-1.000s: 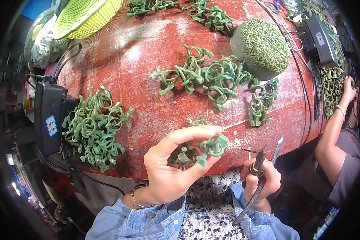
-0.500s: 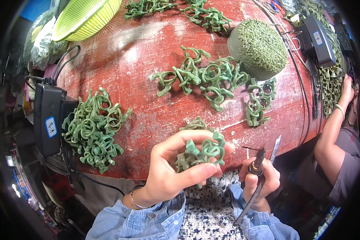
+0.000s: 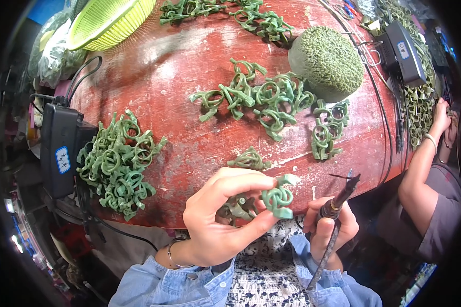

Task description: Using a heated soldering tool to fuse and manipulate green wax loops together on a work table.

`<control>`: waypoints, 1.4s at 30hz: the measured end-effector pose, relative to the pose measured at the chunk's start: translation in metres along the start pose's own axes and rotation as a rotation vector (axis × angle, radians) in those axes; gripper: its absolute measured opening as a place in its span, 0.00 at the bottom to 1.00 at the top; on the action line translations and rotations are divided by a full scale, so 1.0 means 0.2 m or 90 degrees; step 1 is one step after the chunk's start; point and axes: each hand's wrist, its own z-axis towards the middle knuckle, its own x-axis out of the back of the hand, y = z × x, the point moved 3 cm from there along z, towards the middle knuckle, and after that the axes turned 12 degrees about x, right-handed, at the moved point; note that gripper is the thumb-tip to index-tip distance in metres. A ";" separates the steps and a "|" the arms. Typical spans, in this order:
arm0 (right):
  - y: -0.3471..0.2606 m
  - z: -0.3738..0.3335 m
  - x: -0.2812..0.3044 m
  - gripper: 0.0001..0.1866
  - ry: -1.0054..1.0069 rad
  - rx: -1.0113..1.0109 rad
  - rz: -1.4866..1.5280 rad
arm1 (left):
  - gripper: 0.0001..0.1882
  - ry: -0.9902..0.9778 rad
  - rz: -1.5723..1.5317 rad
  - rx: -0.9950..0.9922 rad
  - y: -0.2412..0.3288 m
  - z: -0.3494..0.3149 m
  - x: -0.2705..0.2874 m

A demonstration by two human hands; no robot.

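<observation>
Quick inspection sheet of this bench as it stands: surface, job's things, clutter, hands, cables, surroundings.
Surface: worn red-painted wooden table, paint scuffed.
Job's things: cluster of green wax ring patterns held in left hand; thin pen-shaped heated tool in right hand.
Clutter: piles of green wax rings; green textured dome; yellow-green plastic basket.
Hands: left hand pinching cluster; right hand gripping tool.
Cables: black cords from black box.
Surroundings: another person's arm at right.

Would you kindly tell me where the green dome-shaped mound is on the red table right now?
In the head view, the green dome-shaped mound sits at the upper right of the red table, just right of the middle cluster of green rings.
</observation>
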 end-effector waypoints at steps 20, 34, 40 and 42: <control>-0.16 0.12 -0.14 0.17 0.044 -0.101 0.283 | 0.20 0.045 0.178 -0.168 0.05 -0.04 -0.01; -0.17 0.14 -0.14 0.08 0.039 -0.154 0.338 | 0.19 -0.051 -0.161 0.121 0.00 -0.04 -0.01; -0.16 0.14 -0.12 0.07 0.028 -0.193 0.368 | 0.14 -0.101 -0.313 0.229 -0.04 -0.03 -0.03; -0.14 0.14 -0.12 0.07 0.021 -0.194 0.385 | 0.13 -0.119 -0.322 0.238 -0.06 -0.04 -0.03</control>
